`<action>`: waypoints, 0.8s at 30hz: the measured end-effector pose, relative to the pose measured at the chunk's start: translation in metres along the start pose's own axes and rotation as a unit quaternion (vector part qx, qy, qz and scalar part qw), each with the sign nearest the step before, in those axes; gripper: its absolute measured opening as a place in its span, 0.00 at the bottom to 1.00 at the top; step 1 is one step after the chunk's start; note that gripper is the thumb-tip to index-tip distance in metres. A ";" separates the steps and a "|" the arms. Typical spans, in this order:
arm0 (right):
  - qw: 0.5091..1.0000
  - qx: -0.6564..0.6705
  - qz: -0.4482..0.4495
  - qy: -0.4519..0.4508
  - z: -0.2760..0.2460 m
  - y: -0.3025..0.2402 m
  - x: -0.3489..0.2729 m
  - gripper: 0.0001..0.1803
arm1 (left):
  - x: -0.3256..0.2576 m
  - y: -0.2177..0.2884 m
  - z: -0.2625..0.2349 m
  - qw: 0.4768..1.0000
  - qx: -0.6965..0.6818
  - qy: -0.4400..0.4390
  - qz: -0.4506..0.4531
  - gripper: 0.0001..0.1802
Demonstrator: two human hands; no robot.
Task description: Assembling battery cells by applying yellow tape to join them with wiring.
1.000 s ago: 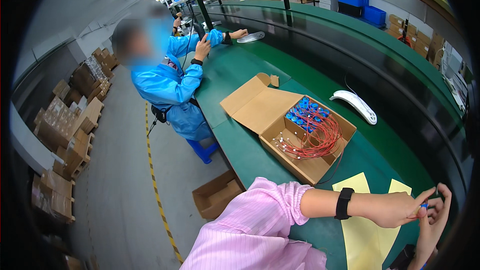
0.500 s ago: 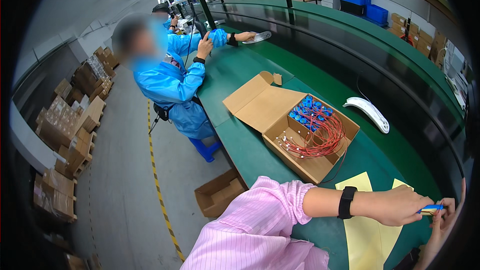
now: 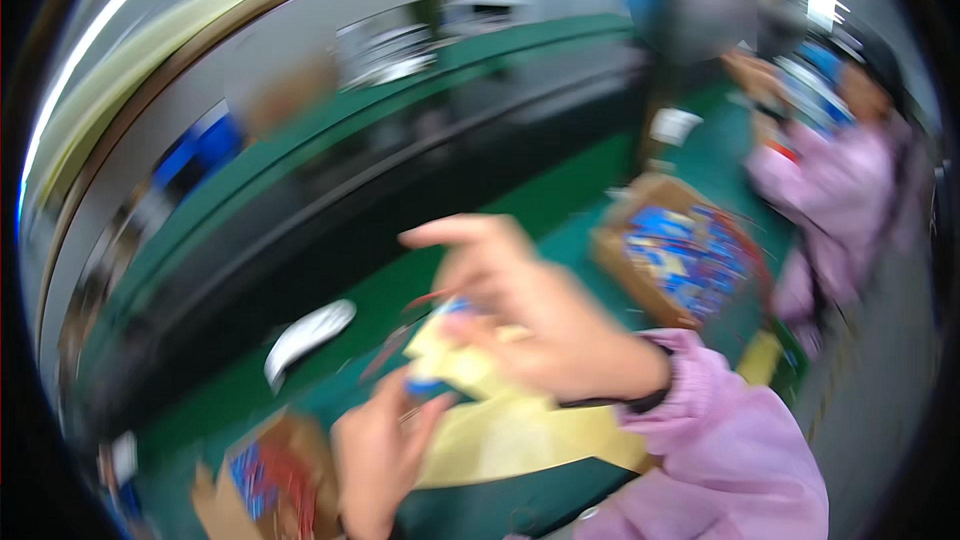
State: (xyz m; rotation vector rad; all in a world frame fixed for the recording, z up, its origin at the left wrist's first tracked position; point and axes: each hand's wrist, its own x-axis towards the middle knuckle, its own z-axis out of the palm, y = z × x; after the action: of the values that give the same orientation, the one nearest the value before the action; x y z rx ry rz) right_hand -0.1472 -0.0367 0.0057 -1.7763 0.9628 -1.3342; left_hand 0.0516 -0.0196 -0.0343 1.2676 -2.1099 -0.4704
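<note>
Both my hands are blurred by motion over the green bench. My left hand [image 3: 385,455] pinches the lower blue end of a small battery pack [image 3: 424,383] between thumb and fingers. My right hand [image 3: 535,325] grips its upper end, the index finger stretched out to the left. Yellow material shows between the blue ends; whether it belongs to the pack I cannot tell. A thin red wire [image 3: 385,352] trails on its left side. Under the hands lie pale yellow sheets [image 3: 500,445].
An open cardboard box [image 3: 213,512] with blue cells and red wires stands at lower left. Another cardboard box [image 3: 640,288], full of blue packs, is at right. A white curved part [image 3: 312,338] lies on the green belt. A co-worker in pink [image 3: 835,185] works at far right.
My view has swung to the right, bringing both hands from the right edge to the middle and the pink-clad co-worker into sight. Both hands still hold the blue and yellow piece.
</note>
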 end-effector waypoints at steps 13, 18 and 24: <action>0.909 -0.359 -0.070 0.200 -0.145 -0.016 -0.065 0.11 | 0.017 0.008 0.012 0.999 -0.016 -0.041 0.022 0.07; 0.855 -0.449 0.077 0.249 -0.188 -0.026 -0.092 0.10 | -0.005 0.002 0.031 0.976 -0.047 -0.208 -0.049 0.17; 0.837 -0.436 0.137 0.301 -0.258 -0.003 -0.105 0.13 | -0.035 -0.030 0.056 0.958 -0.020 -0.276 0.080 0.15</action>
State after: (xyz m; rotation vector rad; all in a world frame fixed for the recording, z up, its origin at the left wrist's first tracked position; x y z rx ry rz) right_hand -0.4173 0.0311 0.0182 -1.6895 2.3841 -1.3844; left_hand 0.0457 -0.0041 -0.1042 1.0068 -2.6181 -0.8683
